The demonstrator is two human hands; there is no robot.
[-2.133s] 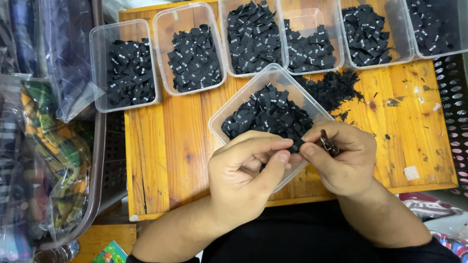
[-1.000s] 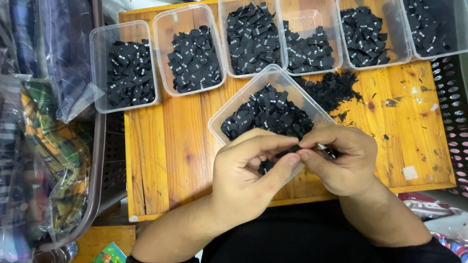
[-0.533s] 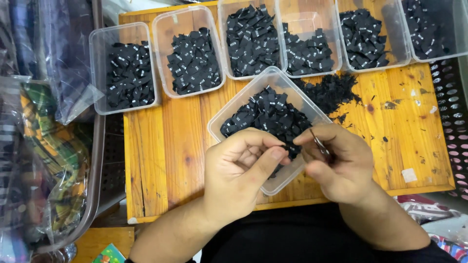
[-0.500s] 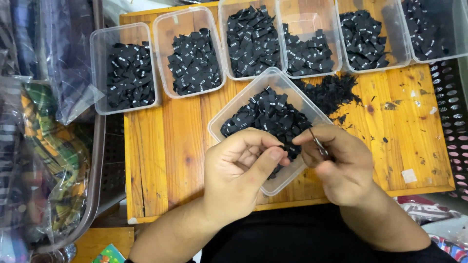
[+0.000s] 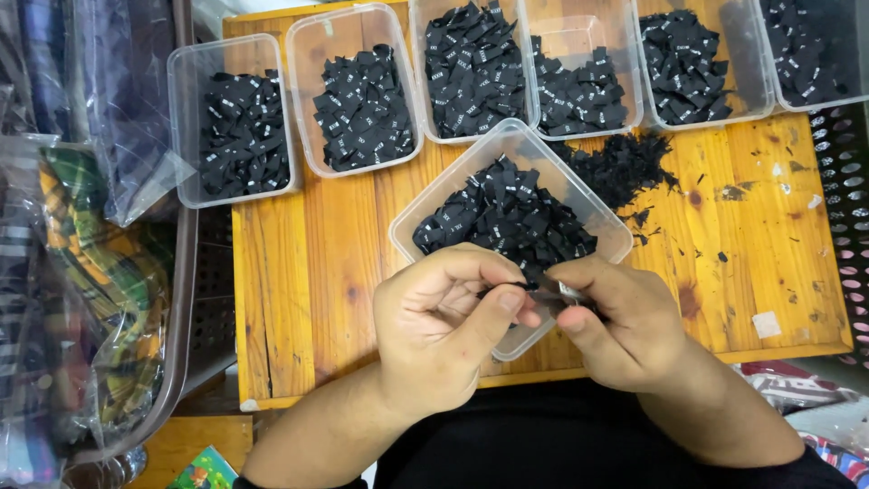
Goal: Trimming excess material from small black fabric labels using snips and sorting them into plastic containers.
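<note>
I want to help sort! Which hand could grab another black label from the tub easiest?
Probably the left hand: the right hand already holds small metal snips, and the left fingertips sit by the tub of black labels.

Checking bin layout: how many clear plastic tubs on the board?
7. Six in a back row; one nearer, by both hands. More may sit off-frame.

Low in the middle of the frame, the left hand (image 5: 444, 330) and the right hand (image 5: 625, 321) meet, pinching a small black tag (image 5: 507, 287) between them. The right hand also grips a little metal tool (image 5: 563, 290). Just above sits a clear tub (image 5: 434, 213) of black tags on the wooden table (image 5: 299, 272).
</note>
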